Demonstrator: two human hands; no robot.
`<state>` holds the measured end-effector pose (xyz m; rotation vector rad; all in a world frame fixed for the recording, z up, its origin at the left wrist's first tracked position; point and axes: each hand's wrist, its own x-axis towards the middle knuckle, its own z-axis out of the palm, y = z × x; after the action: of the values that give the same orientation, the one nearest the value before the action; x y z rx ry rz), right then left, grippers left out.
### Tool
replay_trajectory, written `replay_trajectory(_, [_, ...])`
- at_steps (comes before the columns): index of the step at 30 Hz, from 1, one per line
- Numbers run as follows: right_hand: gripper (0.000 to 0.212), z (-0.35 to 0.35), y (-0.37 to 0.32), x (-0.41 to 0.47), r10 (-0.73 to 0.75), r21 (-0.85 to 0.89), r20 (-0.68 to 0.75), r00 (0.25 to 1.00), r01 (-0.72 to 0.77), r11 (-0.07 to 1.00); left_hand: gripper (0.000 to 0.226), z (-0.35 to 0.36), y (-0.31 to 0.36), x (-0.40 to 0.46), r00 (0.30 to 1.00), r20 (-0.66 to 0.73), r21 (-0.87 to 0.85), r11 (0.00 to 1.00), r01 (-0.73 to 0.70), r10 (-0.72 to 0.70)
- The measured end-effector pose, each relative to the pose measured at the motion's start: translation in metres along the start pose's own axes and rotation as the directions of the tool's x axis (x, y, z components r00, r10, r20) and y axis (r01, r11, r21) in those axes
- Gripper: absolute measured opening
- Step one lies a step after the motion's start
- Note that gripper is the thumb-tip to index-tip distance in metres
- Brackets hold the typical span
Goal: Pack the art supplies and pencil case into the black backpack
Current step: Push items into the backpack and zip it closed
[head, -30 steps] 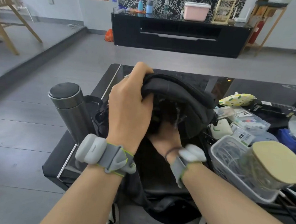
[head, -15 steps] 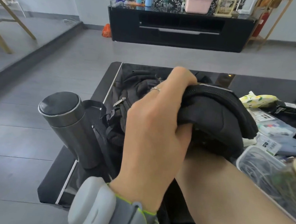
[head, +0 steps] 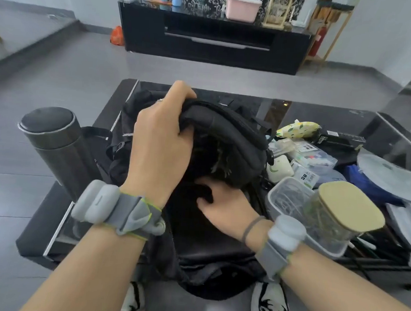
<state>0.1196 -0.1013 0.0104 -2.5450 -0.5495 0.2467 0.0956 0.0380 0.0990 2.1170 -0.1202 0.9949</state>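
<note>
right hand [head: 223, 204] fingers: hidden inside black backpack [head: 225, 137] opening | backpack contents: too dark to tell | glass jar [head: 340, 211] contents: blurred | worktop [head: 121, 102] right side: cut off

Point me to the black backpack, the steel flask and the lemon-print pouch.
black backpack [head: 235, 130], head view, on the raised top flap.
steel flask [head: 62, 151], head view, on the upper side of its dark body.
lemon-print pouch [head: 297, 128], head view, on the middle of its printed fabric.

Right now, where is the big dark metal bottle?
In the head view, the dark metal flask stands upright at the black table's left edge, just left of the black backpack that the left hand grips.
</note>
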Motion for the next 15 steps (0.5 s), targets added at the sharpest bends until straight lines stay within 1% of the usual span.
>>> replay_trajectory(1, [0.040, -0.015, 0.013, -0.018, -0.047, -0.100, -0.056, 0.997, 0.041, 0.994, 0.028, 0.001, 0.000, 0.000, 1.000, -0.012, 0.002, 1.000, 0.007, -0.007])
replay_trajectory(2, [0.041, -0.033, 0.023, -0.035, -0.058, -0.193, -0.080, 0.995, 0.041, 0.980, 0.028, 0.001, 0.001, 0.001, 1.000, -0.019, 0.006, 1.000, 0.016, -0.016])
replay_trajectory(4, [0.041, -0.068, 0.037, -0.059, 0.011, -0.341, -0.095, 0.995, -0.043, 0.939, 0.026, 0.003, 0.002, 0.000, 0.999, -0.027, 0.014, 0.999, 0.031, -0.031])
replay_trajectory(6, [0.041, -0.097, 0.051, -0.073, 0.083, -0.437, -0.183, 0.980, -0.157, 0.885, 0.027, 0.003, 0.001, 0.000, 0.999, -0.029, 0.018, 0.999, 0.035, -0.034])
replay_trajectory(7, [0.050, -0.110, 0.062, -0.081, 0.114, -0.486, -0.230, 0.967, -0.216, 0.847, 0.027, 0.003, 0.001, 0.000, 0.999, -0.028, 0.021, 0.999, 0.036, -0.036])
replay_trajectory(9, [0.077, -0.128, 0.085, -0.096, 0.268, -0.569, -0.249, 0.931, -0.365, 0.737, 0.027, 0.001, 0.000, 0.000, 0.999, -0.025, 0.029, 0.999, 0.041, -0.040])
replay_trajectory(10, [0.086, -0.133, 0.096, -0.101, 0.364, -0.568, -0.233, 0.902, -0.430, 0.701, 0.027, 0.001, 0.000, 0.001, 0.999, -0.022, 0.034, 0.998, 0.044, -0.043])
replay_trajectory(12, [0.092, -0.132, 0.112, -0.101, 0.474, -0.478, -0.189, 0.860, -0.502, 0.721, 0.027, 0.001, -0.001, 0.002, 0.999, -0.015, 0.037, 0.998, 0.051, -0.050])
replay_trajectory(14, [0.090, -0.128, 0.107, -0.100, 0.471, -0.428, -0.171, 0.865, -0.496, 0.755, 0.026, 0.000, -0.002, 0.003, 0.998, -0.016, 0.031, 0.998, 0.055, -0.054])
replay_trajectory(15, [0.089, -0.124, 0.099, -0.100, 0.426, -0.427, -0.162, 0.890, -0.452, 0.783, 0.025, 0.000, -0.003, 0.004, 0.998, -0.018, 0.025, 0.998, 0.058, -0.057])
